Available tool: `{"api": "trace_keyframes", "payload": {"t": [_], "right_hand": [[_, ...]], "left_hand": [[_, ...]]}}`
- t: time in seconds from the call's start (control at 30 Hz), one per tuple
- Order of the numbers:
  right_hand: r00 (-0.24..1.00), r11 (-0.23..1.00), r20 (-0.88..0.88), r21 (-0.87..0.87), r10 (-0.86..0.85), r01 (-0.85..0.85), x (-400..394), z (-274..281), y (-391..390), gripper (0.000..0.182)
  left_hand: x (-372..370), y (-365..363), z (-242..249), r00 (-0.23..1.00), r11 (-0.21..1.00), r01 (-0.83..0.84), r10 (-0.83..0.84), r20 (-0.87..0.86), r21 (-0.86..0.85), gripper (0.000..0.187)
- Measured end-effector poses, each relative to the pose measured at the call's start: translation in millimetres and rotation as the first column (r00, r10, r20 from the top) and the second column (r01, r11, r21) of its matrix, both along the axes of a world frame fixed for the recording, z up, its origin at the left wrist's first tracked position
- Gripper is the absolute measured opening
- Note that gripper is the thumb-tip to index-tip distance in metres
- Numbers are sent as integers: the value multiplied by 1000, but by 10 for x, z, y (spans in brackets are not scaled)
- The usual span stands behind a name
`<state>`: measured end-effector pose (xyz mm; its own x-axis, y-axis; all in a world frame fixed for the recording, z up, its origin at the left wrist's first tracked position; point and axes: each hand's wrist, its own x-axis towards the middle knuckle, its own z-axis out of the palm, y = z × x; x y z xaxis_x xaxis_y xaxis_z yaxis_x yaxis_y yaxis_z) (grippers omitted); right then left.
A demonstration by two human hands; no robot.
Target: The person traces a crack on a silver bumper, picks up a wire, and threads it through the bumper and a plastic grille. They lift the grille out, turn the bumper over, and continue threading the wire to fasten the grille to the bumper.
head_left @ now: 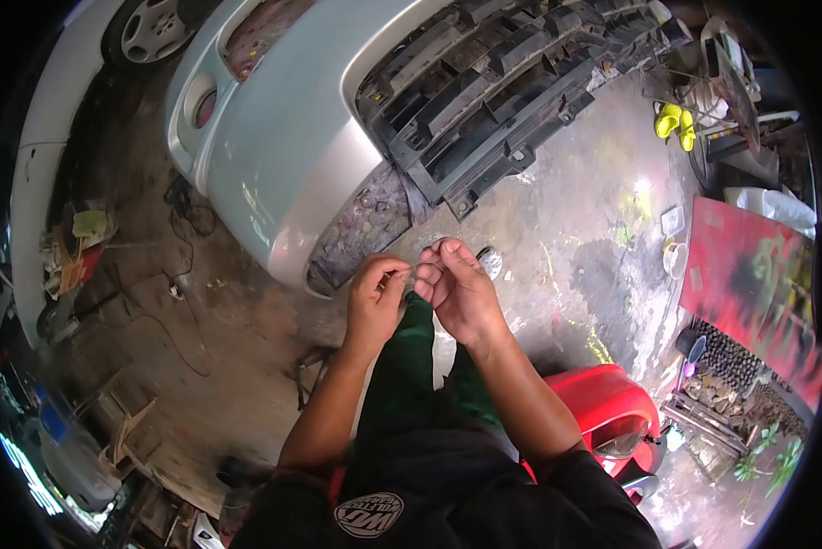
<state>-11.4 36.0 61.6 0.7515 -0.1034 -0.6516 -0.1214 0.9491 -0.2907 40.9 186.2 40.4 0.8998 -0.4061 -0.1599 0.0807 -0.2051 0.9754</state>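
Note:
My left hand (376, 300) and my right hand (461, 291) are close together in front of my body, fingertips almost meeting. The left thumb and fingers are pinched. On the right, the fingers curl in towards the palm, with the thumb near the index finger. Something thin, perhaps a strand of wire, seems to run between the fingertips, but it is too small to name. Just beyond the hands is a silver-green car bumper (287, 137) with a black plastic grille (493, 101); neither hand visibly touches it.
A white car's wheel (153, 32) is at the upper left. A cable (168, 334) trails over the stained floor. To the right are yellow clogs (675, 124), a red-painted panel (745, 297) and a red vehicle part (599, 403) beside my right arm.

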Motion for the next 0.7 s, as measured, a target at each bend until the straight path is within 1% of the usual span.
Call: {"api": "trace_keyframes", "payload": {"t": [0.07,0.13,0.23,0.33,0.37,0.43,0.53,0.57,0.6,0.7], "right_hand": [[998,1000,62,25,0,-1,-11,-26,18,19],[995,999,101,53,-12,6,-15,-8,5,20],[991,997,134,79,4,-14,-50,5,-42,22],[984,994,166,81,59,-73,-42,-1,-129,22],[981,992,175,81,80,-95,-41,0,-144,22],[974,983,137,15,179,-183,-6,11,-187,20],[941,943,81,-82,329,-323,45,22,-268,18],[923,922,61,-111,379,-371,61,30,-289,17],[924,924,52,-82,378,-374,87,64,-303,16],[951,953,119,-142,284,-267,143,-30,-281,16]], "left_hand": [[-43,26,-70,981,996,-53,39,-189,-70,9],[-60,24,-72,919,981,-120,53,-391,-151,12],[-60,-30,-1,738,875,-303,-36,-674,-378,12],[-8,-36,-1,629,757,-387,-201,-751,-527,10],[10,-49,-8,624,750,-407,-189,-758,-522,9],[58,-106,-5,611,739,-443,-165,-774,-507,8],[181,-131,-59,663,752,-394,-166,-730,-529,8],[215,-151,-72,682,770,-381,-141,-718,-513,8],[251,-178,-53,700,788,-368,-114,-705,-493,9],[338,-251,-48,728,819,-353,-64,-682,-453,9]]}}
